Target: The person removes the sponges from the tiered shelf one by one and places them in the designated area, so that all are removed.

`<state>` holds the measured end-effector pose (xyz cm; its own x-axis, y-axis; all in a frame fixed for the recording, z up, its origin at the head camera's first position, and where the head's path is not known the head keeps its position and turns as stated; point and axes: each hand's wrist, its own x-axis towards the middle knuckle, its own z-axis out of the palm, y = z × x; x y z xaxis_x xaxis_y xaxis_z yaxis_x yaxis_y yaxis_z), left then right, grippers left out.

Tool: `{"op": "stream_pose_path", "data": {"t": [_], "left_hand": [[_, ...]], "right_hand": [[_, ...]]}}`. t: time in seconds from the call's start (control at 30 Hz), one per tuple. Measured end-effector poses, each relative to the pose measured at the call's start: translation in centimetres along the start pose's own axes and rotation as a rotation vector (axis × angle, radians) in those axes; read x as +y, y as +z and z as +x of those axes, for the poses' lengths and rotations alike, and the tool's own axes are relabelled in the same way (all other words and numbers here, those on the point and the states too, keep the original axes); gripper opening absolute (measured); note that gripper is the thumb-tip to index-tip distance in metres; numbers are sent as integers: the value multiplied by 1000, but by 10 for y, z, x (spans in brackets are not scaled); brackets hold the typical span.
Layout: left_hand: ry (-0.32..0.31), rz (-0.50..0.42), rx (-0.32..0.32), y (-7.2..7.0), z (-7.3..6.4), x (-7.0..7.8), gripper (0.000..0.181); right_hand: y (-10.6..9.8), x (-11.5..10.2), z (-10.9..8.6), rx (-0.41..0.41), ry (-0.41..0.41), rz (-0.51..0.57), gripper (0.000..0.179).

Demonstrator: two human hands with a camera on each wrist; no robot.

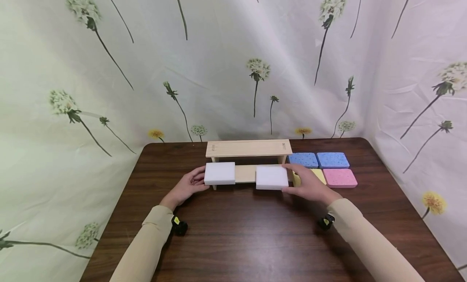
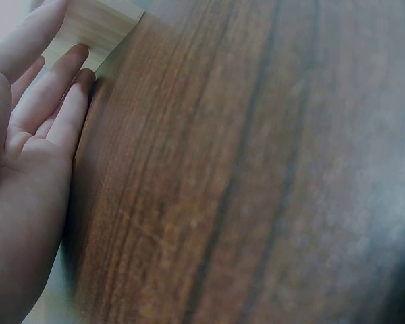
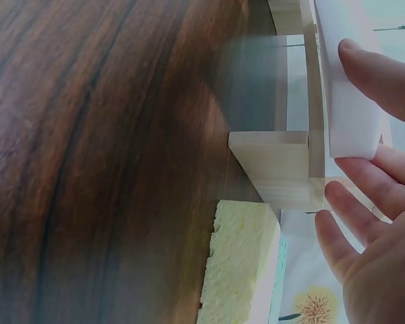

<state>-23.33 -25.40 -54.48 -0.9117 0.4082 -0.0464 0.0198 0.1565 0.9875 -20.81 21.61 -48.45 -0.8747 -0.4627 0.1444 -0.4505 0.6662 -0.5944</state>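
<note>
A small two-tier wooden shelf (image 1: 249, 148) stands at the back of the table. On the left of its lower board (image 1: 245, 174) is a white sponge block (image 1: 219, 173), which my left hand (image 1: 187, 187) grips by its left end. My right hand (image 1: 308, 184) holds a second white sponge block (image 1: 271, 177) by its right end, over the right part of that board. The right wrist view shows the thumb on this block (image 3: 347, 88), with fingertips near its lower end. In the left wrist view the left hand (image 2: 34, 155) reaches toward pale wood, its lower fingers low over the table.
Right of the shelf lie two blue sponges (image 1: 303, 160), a pink sponge (image 1: 340, 178) and a yellow sponge (image 1: 319, 176), partly hidden by the right hand. The dark wooden table (image 1: 233, 237) meets a flower-print curtain (image 1: 226, 87) behind.
</note>
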Motion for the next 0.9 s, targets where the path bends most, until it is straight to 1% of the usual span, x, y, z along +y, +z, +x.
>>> {"op": "stream_pose_path", "data": {"t": [0.2, 0.33, 0.47, 0.6, 0.9], "left_hand": [[-13, -4, 0, 0, 0, -1, 83], [-15, 4, -1, 0, 0, 2, 83], [-20, 4, -3, 0, -1, 4, 84], [-27, -6, -3, 0, 0, 4, 83], [-32, 11, 5, -1, 0, 1, 83]], "right_hand": [[-1, 5, -6, -8, 4, 1, 80], [-3, 7, -10, -14, 5, -1, 79], [-5, 7, -12, -34, 27, 12, 79], [-6, 7, -15, -51, 54, 23, 80], [-6, 8, -22, -36, 19, 23, 79]]}}
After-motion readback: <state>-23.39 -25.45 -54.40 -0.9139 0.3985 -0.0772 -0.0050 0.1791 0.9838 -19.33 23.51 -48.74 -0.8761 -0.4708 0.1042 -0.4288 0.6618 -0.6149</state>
